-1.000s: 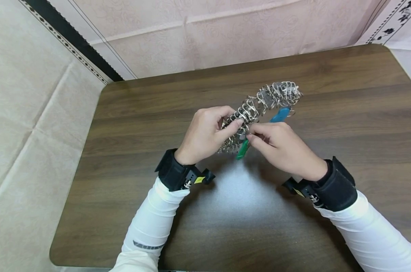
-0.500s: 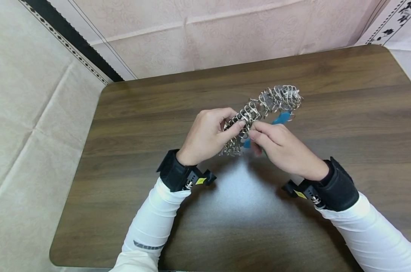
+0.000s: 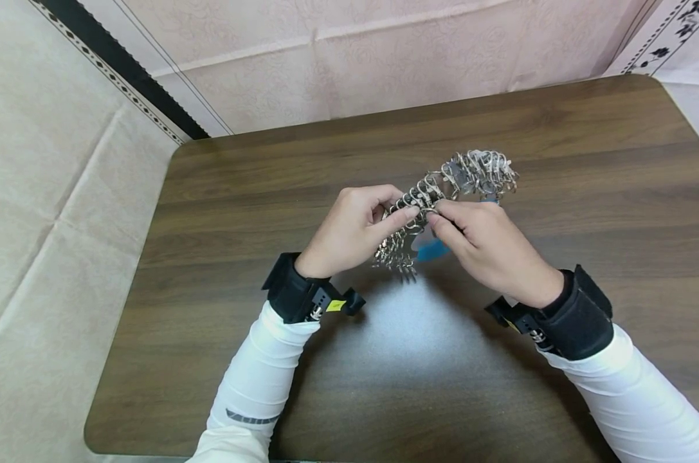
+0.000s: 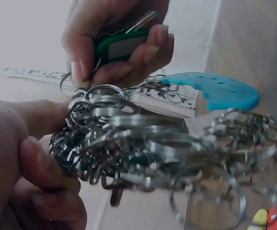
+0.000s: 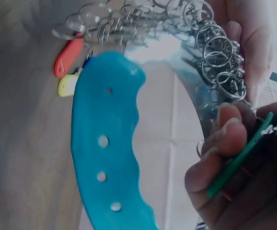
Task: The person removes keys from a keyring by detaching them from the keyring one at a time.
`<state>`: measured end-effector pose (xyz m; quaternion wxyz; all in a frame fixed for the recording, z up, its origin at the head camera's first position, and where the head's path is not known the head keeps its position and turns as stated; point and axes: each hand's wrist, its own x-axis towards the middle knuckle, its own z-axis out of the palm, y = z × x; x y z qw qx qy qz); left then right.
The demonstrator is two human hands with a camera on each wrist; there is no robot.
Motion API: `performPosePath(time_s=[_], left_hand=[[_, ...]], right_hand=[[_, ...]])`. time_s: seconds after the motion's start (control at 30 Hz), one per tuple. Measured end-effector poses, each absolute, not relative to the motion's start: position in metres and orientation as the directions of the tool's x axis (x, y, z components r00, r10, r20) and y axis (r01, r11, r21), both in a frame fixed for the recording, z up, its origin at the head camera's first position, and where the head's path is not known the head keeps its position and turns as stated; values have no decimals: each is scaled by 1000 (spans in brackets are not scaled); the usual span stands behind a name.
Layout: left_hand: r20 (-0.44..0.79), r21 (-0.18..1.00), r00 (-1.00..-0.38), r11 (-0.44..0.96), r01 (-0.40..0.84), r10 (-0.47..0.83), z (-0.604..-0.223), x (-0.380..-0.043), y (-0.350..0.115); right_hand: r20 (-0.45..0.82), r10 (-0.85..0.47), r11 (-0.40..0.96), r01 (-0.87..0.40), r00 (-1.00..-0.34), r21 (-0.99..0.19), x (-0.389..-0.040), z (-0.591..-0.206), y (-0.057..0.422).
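Observation:
A long bunch of metal key rings and clasps [image 3: 478, 168] is held above the table, strung along a piece with a teal, finger-grooved handle [image 5: 105, 143]. My left hand [image 3: 355, 225] grips the bunch at its nearer end, thumb on top. Opposite it, my right hand [image 3: 494, 247] holds a green key tag [image 4: 123, 47] with a silver key [image 4: 143, 21] in its curled fingers. Its thumb and forefinger pinch a thin ring [image 4: 66, 84] beside the bunch. Whether that ring is linked to the bunch I cannot tell.
A red tag [image 5: 67, 56] and a yellow tag [image 5: 67, 85] show beyond the handle in the right wrist view. Brown wood-grain table [image 3: 239, 360] lies beneath the hands. Pale patterned cloth [image 3: 384, 58] hangs behind its far edge.
The green tag hung below the bunch; it now lies within my right hand's fingers, out of the head view. More of the teal handle shows there. The bunch's far end has dipped slightly.

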<state>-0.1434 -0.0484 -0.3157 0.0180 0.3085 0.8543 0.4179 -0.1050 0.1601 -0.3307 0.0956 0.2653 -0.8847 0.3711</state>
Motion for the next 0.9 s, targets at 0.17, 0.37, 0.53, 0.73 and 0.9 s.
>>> performPosePath(time_s=[0.17,0.37,0.53,0.73,0.9], left_hand=[[177,736,-805,467,491,567,-317,-143,-47],[158,675,-778,509,534,608,-321,-143,-44],[161,643,-775,530,552,612,-321,-141,-44],[152,625,-779,552,553,608,-320,-140,-42],[113,626,-774,560,543,623,-320,-138,-38]], right_hand=[[377,-376,562,-532,-846,-633,-103,-327,162],[352,-298,504,-460,-887,-732,-100,-317,166],[308,-310,500,-430,-900,-752,-100,-313,166],[283,-351,482,-432,-892,-762,-99,-312,169],[257,-385,423,-417,-886,-804,-97,-314,170]])
